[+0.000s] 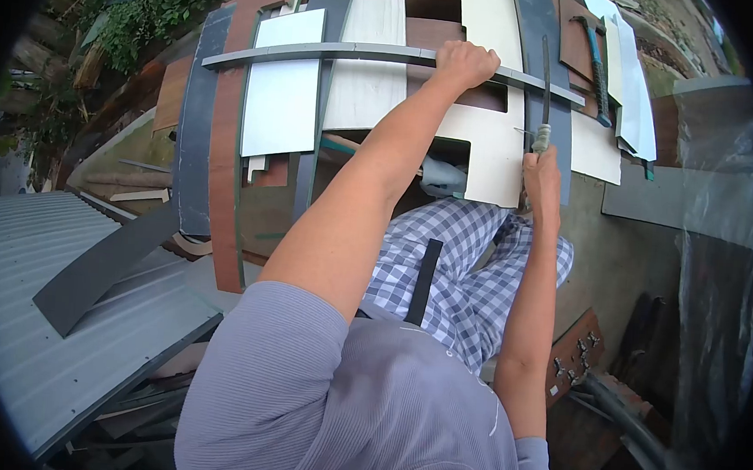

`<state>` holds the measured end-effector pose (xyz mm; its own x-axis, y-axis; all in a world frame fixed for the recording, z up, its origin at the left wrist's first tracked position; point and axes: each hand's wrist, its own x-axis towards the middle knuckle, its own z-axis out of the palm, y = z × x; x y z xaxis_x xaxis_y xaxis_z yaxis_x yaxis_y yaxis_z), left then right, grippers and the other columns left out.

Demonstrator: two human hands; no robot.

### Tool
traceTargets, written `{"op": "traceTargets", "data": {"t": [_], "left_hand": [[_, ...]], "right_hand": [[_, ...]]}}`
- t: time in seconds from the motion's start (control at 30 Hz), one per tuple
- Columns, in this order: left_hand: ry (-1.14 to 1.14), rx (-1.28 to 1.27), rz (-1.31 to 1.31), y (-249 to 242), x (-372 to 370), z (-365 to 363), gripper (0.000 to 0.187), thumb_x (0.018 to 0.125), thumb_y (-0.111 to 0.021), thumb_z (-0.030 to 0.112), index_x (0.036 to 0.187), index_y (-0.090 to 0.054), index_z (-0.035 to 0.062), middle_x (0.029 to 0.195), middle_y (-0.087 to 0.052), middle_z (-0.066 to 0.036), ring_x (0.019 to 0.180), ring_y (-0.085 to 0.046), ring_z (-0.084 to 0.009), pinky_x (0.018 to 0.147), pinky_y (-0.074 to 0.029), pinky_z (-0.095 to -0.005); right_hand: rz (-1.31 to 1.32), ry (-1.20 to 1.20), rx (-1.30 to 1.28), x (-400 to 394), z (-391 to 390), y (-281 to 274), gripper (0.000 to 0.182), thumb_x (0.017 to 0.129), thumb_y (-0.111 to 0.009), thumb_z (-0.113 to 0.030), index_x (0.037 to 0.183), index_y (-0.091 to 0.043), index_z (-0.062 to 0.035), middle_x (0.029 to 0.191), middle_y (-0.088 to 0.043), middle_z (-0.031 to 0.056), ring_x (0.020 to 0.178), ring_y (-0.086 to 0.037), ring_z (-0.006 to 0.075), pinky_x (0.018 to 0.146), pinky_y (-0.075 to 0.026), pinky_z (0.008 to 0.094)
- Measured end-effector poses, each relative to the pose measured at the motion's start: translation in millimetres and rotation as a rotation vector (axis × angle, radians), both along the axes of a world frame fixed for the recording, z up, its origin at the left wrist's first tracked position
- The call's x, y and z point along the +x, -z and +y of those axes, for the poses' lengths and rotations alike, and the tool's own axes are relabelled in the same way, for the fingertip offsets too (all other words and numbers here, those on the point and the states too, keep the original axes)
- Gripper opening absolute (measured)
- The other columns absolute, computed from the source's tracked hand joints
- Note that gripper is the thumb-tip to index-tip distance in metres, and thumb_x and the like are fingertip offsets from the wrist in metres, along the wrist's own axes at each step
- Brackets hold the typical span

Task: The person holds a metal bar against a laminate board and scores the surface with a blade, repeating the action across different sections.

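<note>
The left hand (467, 66) grasps one grey bar (353, 52); the right hand (542, 171) clasps one long-bladed tool (542, 138) near one hammer (596, 66).

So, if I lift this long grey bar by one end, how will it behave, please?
The long grey bar would probably rise as one stiff piece, since it crosses several panels without a clear sag. Being so slender, its far end may swing or dip. Its flat faces and distinct edges make rolling unlikely.
</note>
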<state>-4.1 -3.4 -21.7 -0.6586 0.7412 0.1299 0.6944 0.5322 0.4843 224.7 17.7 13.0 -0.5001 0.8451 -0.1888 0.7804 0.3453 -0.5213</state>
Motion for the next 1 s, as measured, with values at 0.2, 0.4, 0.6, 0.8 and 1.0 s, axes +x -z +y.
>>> {"op": "traceTargets", "data": {"t": [0.2, 0.4, 0.6, 0.8, 1.0], "left_hand": [[0.021, -0.029, 0.021, 1.7, -0.6, -0.2, 0.051, 0.086, -0.032, 0.035, 0.074, -0.071, 0.0040, 0.077, -0.067, -0.019, 0.075, -0.064, -0.0349, 0.072, -0.050, -0.0431], [0.023, -0.006, 0.045, -3.0, 1.6, -2.2, 0.051, 0.086, -0.032, 0.034, 0.072, -0.070, 0.0034, 0.075, -0.066, -0.020, 0.072, -0.064, -0.0351, 0.069, -0.050, -0.0434], [0.025, -0.001, 0.053, -3.9, -0.6, -4.0, 0.052, 0.087, -0.032, 0.034, 0.069, -0.069, 0.0020, 0.072, -0.065, -0.020, 0.070, -0.064, -0.0351, 0.067, -0.049, -0.0434], [0.038, 0.007, 0.056, -11.7, 3.6, -9.0, 0.053, 0.087, -0.033, 0.033, 0.062, -0.066, 0.0010, 0.067, -0.064, -0.020, 0.064, -0.062, -0.0352, 0.066, -0.049, -0.0437], [0.051, 0.034, 0.081, -17.0, 9.1, -10.2, 0.052, 0.087, -0.033, 0.031, 0.060, -0.065, -0.0010, 0.065, -0.063, -0.021, 0.062, -0.062, -0.0354, 0.065, -0.049, -0.0444]], "right_hand": [[0.014, -0.017, 0.049, 4.0, -1.0, 7.0, 0.039, 0.085, -0.045, -0.022, 0.112, -0.043, 0.0047, 0.091, -0.060, 0.0326, 0.089, -0.057, 0.0488, 0.079, -0.042, 0.0513], [0.024, 0.016, 0.043, 10.1, -13.6, -0.4, 0.038, 0.084, -0.043, -0.022, 0.111, -0.044, 0.0042, 0.091, -0.060, 0.0332, 0.088, -0.057, 0.0491, 0.079, -0.042, 0.0515], [0.049, 0.101, -0.028, 4.8, -29.6, -25.8, 0.049, 0.085, -0.043, -0.021, 0.130, -0.036, -0.0031, 0.093, -0.060, 0.0323, 0.089, -0.057, 0.0479, 0.079, -0.042, 0.0518], [0.052, -0.019, 0.075, 21.1, -33.8, -28.0, 0.053, 0.093, -0.039, -0.014, 0.143, -0.025, -0.0118, 0.114, -0.057, 0.0273, 0.101, -0.056, 0.0426, 0.084, -0.043, 0.0482], [0.203, -0.081, 0.246, 18.1, -21.3, -7.8, 0.052, 0.092, -0.042, -0.008, 0.143, -0.031, -0.0138, 0.113, -0.058, 0.0239, 0.100, -0.058, 0.0389, 0.083, -0.045, 0.0453]]}}
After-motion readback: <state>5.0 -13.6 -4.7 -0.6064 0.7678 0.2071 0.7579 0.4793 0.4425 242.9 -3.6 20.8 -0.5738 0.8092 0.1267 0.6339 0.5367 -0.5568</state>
